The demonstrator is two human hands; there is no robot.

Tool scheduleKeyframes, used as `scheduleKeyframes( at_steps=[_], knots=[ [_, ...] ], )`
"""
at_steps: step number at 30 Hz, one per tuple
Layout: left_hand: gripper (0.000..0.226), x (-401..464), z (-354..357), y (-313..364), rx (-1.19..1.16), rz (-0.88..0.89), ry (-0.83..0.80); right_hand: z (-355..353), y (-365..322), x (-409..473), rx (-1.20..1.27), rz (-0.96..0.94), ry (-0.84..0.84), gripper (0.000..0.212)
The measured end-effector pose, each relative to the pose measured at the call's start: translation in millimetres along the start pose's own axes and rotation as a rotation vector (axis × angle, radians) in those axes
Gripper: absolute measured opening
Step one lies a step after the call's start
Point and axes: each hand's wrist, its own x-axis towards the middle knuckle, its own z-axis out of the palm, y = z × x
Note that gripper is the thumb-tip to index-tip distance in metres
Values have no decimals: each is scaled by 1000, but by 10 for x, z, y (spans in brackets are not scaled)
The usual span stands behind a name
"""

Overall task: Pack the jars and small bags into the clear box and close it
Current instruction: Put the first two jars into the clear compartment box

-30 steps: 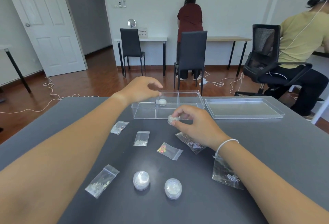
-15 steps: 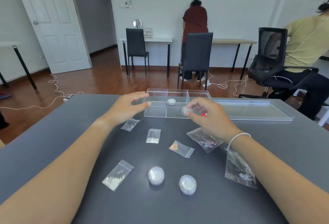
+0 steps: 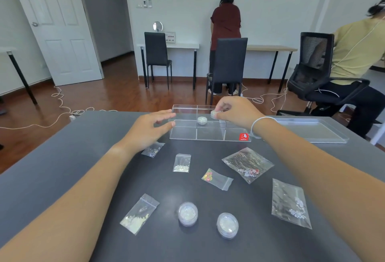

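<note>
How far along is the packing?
Early on. One jar already sits in the box. The right hand holds a second jar over it; the left hand is at the box's end. Two jars and six bags remain on the table, and the lid lies aside.

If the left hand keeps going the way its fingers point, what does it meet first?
Most likely the clear box: the left hand points its straight fingers at the box's left end wall, though depth is unclear.

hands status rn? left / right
Left hand: open, fingers straight at the clear plastic box's left end.
Right hand: holding a small round clear jar above the box.
</note>
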Motion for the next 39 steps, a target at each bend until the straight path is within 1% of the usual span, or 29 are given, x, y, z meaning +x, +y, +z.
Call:
scheduleKeyframes(
  at_steps=[9,12,15,19,23,28,33,39],
  knots=[
    [25,1,9,12,-53,-47,16,24,-48,185,-240,24,-82,2],
    [22,-3,5,19,-62,-46,16,63,-32,248,-305,15,-101,3],
    [19,-13,2,33,-72,-32,15,120,18,313,-356,10,-78,9],
    [19,-26,3,38,-80,-25,17,180,81,379,-386,12,-30,10],
    [19,-31,1,46,-80,-21,17,196,91,413,-402,15,-41,9],
    [18,-30,1,48,-72,-22,18,190,69,410,-413,26,-47,12],
    [18,-20,5,37,-79,-14,17,157,53,335,-382,-4,15,17],
    [18,-23,3,23,-71,-20,12,76,-62,-23,-138,-138,112,10]
  ],
)
